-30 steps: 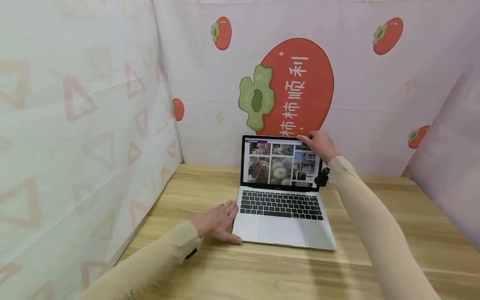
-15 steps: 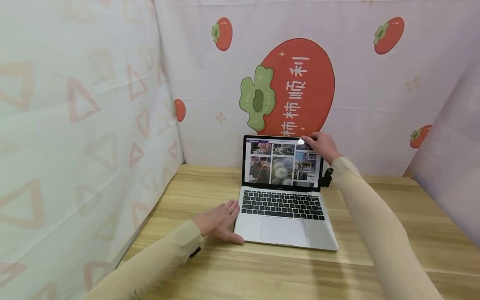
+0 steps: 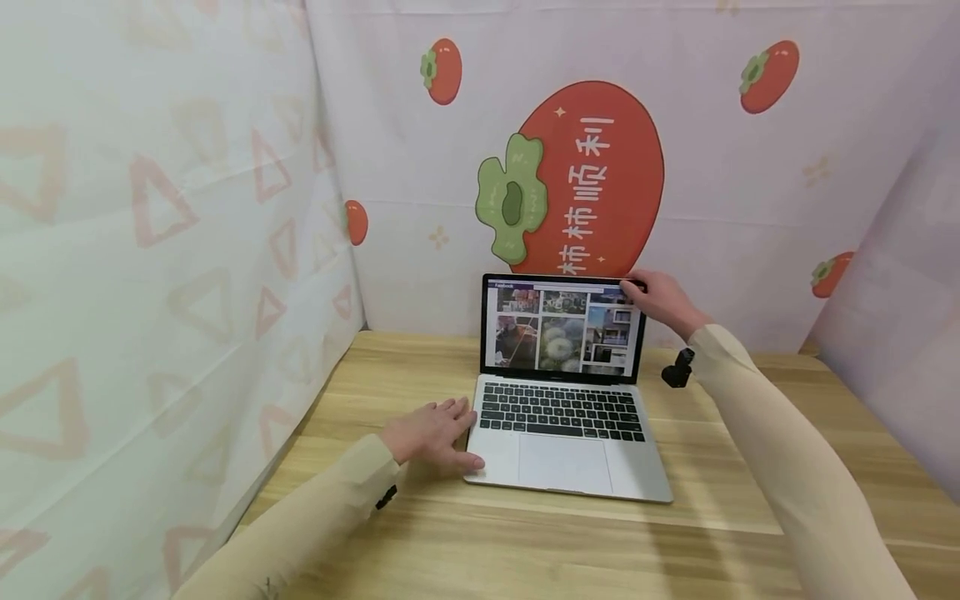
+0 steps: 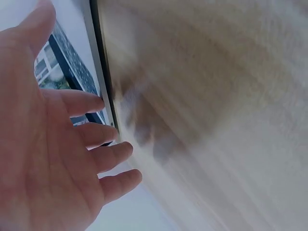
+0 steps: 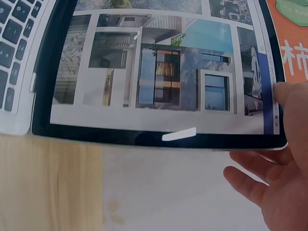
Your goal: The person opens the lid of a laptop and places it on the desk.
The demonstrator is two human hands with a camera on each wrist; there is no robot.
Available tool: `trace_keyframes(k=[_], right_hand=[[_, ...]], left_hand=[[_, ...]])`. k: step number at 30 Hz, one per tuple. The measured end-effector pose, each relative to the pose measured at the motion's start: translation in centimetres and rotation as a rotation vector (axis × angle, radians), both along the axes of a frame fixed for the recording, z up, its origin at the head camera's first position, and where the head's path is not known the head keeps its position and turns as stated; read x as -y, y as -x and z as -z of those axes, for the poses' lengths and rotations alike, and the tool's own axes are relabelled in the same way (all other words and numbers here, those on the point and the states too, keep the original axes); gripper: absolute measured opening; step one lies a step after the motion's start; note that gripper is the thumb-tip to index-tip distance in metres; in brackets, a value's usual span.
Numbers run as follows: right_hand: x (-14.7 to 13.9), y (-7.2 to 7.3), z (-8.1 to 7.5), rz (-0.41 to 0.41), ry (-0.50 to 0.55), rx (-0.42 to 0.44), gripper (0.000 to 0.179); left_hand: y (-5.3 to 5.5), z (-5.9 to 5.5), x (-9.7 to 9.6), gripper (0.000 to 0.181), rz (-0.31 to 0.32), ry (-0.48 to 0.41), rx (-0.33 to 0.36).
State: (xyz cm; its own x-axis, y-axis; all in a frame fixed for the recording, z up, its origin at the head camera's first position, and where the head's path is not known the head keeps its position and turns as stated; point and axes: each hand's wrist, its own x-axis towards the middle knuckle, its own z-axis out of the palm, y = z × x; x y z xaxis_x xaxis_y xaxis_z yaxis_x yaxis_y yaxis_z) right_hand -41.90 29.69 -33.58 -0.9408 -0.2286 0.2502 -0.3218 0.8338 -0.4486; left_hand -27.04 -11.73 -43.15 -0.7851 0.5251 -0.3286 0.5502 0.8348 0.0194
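A silver laptop [image 3: 564,462] stands unfolded on the wooden table, its lit screen [image 3: 558,329] raised and filled with photo tiles. My left hand [image 3: 429,435] is at the laptop's left side, fingers spread and thumb over the front left corner. In the left wrist view the fingertips of this hand [image 4: 53,139] are right at the base's edge. At the screen's upper right corner is my right hand [image 3: 663,302]. The right wrist view has that hand [image 5: 288,178] gripping the lid [image 5: 154,138], thumb on the front bezel and the other fingers behind.
Behind the laptop hangs a pale cloth [image 3: 750,183] printed with red persimmons. Another patterned cloth [image 3: 225,275] closes off the left side. The wooden table [image 3: 450,542] extends in front of the laptop and to its right.
My right hand has slid rightward along the lid's top edge to the corner. The left hand has risen slightly, staying beside the base. The laptop and its screen angle look the same.
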Motion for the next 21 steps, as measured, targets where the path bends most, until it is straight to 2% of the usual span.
trace_keyframes(k=[5,8,14,21], right_hand=[[-0.6,-1.1,-0.1,-0.021,-0.068,-0.039,0.05],[-1.1,-1.8,-0.1,-0.022,-0.104,-0.046,0.054],[-1.8,-2.7,0.1,0.004,-0.12,0.015,0.061],[-2.0,-3.6,0.3,0.021,-0.13,0.076,0.066]], left_hand=[[1.0,0.0,0.3,0.091,-0.005,-0.003,-0.002],[1.9,-0.1,0.6,0.087,-0.003,0.004,-0.025],[3.7,-1.6,1.1,0.083,-0.026,-0.007,-0.055],[4.7,-3.3,1.5,0.081,-0.056,-0.027,-0.039]])
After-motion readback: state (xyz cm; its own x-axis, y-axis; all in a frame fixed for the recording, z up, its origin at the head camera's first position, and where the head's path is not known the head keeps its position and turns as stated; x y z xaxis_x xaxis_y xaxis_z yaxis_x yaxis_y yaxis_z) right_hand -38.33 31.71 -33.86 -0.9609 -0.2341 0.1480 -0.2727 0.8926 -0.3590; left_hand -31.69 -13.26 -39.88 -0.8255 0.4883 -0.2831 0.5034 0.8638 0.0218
